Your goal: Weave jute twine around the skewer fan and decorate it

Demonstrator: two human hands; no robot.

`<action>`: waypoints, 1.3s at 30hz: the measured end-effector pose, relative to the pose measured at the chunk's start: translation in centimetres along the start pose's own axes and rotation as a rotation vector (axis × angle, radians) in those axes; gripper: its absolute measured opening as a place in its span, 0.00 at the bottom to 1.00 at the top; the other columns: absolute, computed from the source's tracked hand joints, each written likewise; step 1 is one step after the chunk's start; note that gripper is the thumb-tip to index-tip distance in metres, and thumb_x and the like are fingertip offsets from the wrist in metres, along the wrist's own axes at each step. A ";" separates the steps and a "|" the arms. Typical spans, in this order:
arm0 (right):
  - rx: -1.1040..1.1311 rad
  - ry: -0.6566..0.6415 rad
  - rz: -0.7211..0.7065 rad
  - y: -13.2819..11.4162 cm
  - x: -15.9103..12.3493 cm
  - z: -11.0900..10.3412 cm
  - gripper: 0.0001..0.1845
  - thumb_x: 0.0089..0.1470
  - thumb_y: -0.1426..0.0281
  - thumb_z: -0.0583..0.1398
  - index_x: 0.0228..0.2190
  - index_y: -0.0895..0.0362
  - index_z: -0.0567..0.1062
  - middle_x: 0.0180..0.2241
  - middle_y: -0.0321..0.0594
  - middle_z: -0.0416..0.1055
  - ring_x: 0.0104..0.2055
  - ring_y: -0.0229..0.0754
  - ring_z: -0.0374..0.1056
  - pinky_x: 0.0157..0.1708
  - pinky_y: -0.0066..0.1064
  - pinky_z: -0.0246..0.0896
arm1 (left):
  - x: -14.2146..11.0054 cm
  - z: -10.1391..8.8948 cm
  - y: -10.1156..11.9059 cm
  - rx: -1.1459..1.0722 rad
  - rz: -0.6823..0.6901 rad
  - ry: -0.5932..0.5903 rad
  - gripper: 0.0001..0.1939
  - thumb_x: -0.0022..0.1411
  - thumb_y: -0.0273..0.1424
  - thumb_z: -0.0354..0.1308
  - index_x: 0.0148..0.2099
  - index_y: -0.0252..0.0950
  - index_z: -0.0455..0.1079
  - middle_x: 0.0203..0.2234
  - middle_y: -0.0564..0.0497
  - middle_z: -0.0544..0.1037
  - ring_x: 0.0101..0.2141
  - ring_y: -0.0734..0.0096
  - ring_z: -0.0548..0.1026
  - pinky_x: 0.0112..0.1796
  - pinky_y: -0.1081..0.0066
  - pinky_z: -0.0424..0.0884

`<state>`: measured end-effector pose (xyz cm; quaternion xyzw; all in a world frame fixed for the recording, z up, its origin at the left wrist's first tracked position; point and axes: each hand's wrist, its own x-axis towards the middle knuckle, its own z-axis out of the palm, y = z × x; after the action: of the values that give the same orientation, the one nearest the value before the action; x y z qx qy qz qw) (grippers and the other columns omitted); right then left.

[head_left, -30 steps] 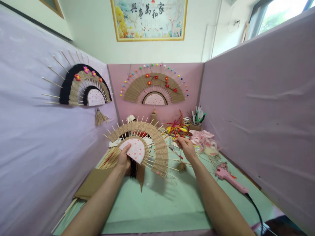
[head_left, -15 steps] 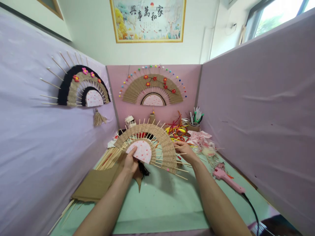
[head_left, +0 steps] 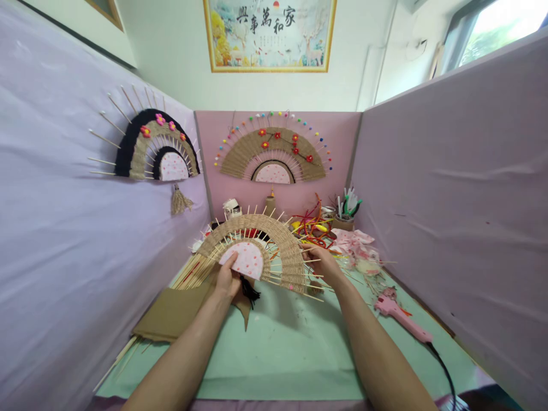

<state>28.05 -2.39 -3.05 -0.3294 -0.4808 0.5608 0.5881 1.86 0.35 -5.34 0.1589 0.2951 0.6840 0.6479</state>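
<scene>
A half-round woven fan (head_left: 292, 254) of tan cord on thin sticks is held up, tilted, above the table. At its middle sits a pink-dotted half-circle of cloth (head_left: 250, 261). My left hand (head_left: 228, 281) pinches the fan at this patch, the thumb on the front and the other fingers behind. A black tassel (head_left: 249, 292) hangs just below that hand. At the fan's right edge, the fingers of my right hand (head_left: 323, 265) close around the rim among the stick ends, partly hidden by them. A small pink spot shows near the fan's lower right corner.
On the right lies a pink glue gun (head_left: 405, 322) with a black cord. Folded brown cloth (head_left: 171, 319) covers bundled sticks at the left. Coloured pipe cleaners (head_left: 314, 222), pink cloth scraps (head_left: 353, 242) and a tool pot (head_left: 343, 222) stand at the back. Finished fans hang on the partitions.
The view has turned slightly left, so the surroundings sit further right. Both hands keep hold of the fan, which has tilted a little, its right end now higher.
</scene>
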 end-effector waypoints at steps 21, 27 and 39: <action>0.013 0.010 0.010 -1.0 -0.2 -2.5 0.18 0.43 0.56 0.64 0.30 0.59 0.77 0.19 0.33 0.61 0.20 0.30 0.51 0.19 0.24 0.41 | -1.4 -0.9 0.4 0.320 -0.195 -0.272 0.08 0.54 0.23 0.59 0.38 0.32 0.69 0.28 0.47 0.78 0.25 0.70 0.76 0.25 0.74 0.73; 0.005 0.034 -0.059 -0.8 0.1 -2.6 0.22 0.46 0.51 0.60 0.29 0.58 0.76 0.20 0.33 0.59 0.20 0.30 0.48 0.18 0.25 0.38 | -0.7 -1.3 0.2 0.325 -0.159 -0.289 0.10 0.53 0.26 0.60 0.40 0.32 0.68 0.29 0.48 0.78 0.26 0.70 0.75 0.26 0.73 0.74; -0.320 0.395 -0.336 -1.0 0.3 -3.0 0.23 0.46 0.49 0.58 0.27 0.58 0.73 0.20 0.34 0.61 0.19 0.33 0.50 0.19 0.28 0.41 | -1.1 -0.8 0.2 0.339 -0.095 -0.303 0.06 0.53 0.25 0.60 0.35 0.31 0.68 0.23 0.50 0.75 0.19 0.73 0.72 0.20 0.73 0.71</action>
<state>31.13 -1.78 -3.04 -0.4365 -0.4870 0.2980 0.6953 1.32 -0.90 -5.67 0.3522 0.3124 0.5618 0.6802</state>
